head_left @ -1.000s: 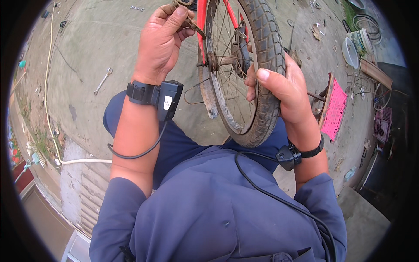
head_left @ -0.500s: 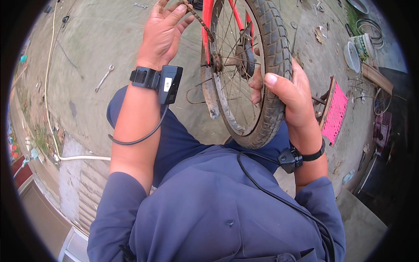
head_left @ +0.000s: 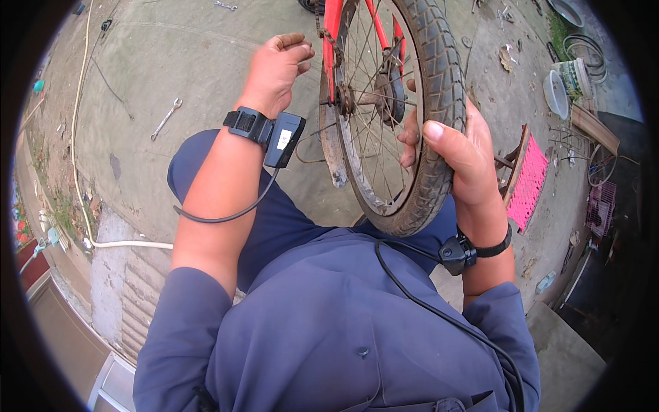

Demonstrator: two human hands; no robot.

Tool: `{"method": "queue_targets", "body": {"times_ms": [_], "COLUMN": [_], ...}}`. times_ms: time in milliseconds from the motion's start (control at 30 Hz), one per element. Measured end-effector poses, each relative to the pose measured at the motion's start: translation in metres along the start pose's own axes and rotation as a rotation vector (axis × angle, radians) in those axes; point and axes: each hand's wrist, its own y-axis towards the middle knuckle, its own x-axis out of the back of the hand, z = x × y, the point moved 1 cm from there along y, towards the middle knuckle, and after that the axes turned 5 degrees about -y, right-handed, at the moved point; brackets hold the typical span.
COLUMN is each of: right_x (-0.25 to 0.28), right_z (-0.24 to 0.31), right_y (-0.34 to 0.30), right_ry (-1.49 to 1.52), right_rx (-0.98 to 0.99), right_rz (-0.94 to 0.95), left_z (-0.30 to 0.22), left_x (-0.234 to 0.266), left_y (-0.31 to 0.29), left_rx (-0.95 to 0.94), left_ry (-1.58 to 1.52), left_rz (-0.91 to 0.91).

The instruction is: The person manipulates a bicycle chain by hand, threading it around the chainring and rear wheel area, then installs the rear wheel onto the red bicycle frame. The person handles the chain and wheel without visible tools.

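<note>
A bicycle wheel (head_left: 439, 103) with a knobbly black tyre stands tilted between my knees, mounted in a red frame (head_left: 332, 41). My right hand (head_left: 463, 154) grips it from the right, thumb on the tread and fingers round to the spokes. My left hand (head_left: 274, 72) is in the air left of the frame, fingers loosely bent and slightly apart, nothing seen in them. The rusty chain (head_left: 329, 40) hangs beside the frame near the hub (head_left: 345, 100), a short gap from my left fingertips. A worn metal mudguard (head_left: 331, 147) runs along the wheel's left side.
A wrench (head_left: 166, 119) lies on the concrete to the left, beyond a pale hose (head_left: 73, 137). On the right are a low seat with pink webbing (head_left: 528, 182), a bucket (head_left: 575, 77), a basin (head_left: 555, 95) and scattered tools. Cables run from both wrist devices.
My left hand has let go of the chain and moved down and slightly right. The chain now hangs by the frame. My right hand keeps its grip; the wheel has barely shifted.
</note>
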Motion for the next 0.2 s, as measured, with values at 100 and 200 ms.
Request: {"method": "queue_targets", "body": {"times_ms": [100, 200], "right_x": [0.0, 0.002], "right_z": [-0.001, 0.0], "right_y": [0.001, 0.001], "right_ry": [0.001, -0.006], "right_rx": [0.006, 0.001], "right_rz": [0.006, 0.025], "left_z": [0.017, 0.031], "left_x": [0.0, -0.006], "left_y": [-0.02, -0.033], "left_rx": [0.166, 0.325], "left_ry": [0.122, 0.148], "left_rz": [0.026, 0.097]}}
